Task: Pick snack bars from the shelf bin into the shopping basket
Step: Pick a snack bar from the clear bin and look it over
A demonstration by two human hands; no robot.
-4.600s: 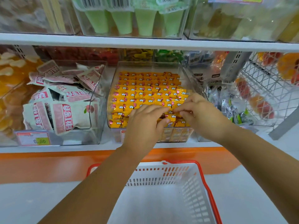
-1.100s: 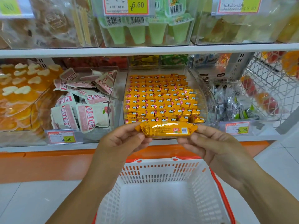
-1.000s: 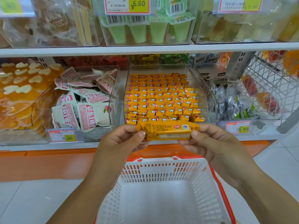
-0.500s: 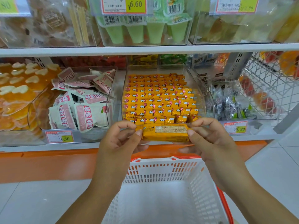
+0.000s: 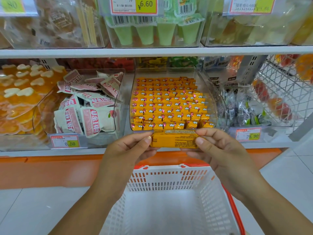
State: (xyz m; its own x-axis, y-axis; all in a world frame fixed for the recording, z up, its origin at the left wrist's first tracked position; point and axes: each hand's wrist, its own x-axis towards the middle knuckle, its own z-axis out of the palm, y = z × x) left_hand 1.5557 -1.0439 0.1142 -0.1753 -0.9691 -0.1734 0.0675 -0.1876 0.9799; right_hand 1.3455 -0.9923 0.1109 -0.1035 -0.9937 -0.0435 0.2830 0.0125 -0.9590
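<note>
One yellow snack bar (image 5: 174, 140) lies level between my two hands, printed back side up, just in front of the shelf edge. My left hand (image 5: 128, 150) pinches its left end and my right hand (image 5: 216, 146) pinches its right end. Behind it a clear shelf bin (image 5: 218, 100) holds several rows of the same yellow bars (image 5: 167, 106). Below my hands stands a white shopping basket (image 5: 169, 182) with a red rim, and nothing shows inside it.
A clear bin of pink-and-white pouches (image 5: 88, 107) sits left of the bar bin, and silver-wrapped sweets (image 5: 243, 109) lie to its right. A white wire basket (image 5: 284, 89) is at far right. An upper shelf (image 5: 152, 51) carries more bins. Orange base panel (image 5: 50, 172) below.
Both hands reached into the bin, then drew one bar out toward me. Over the last second the bar has been turned over between my fingers, from its label face to its printed back.
</note>
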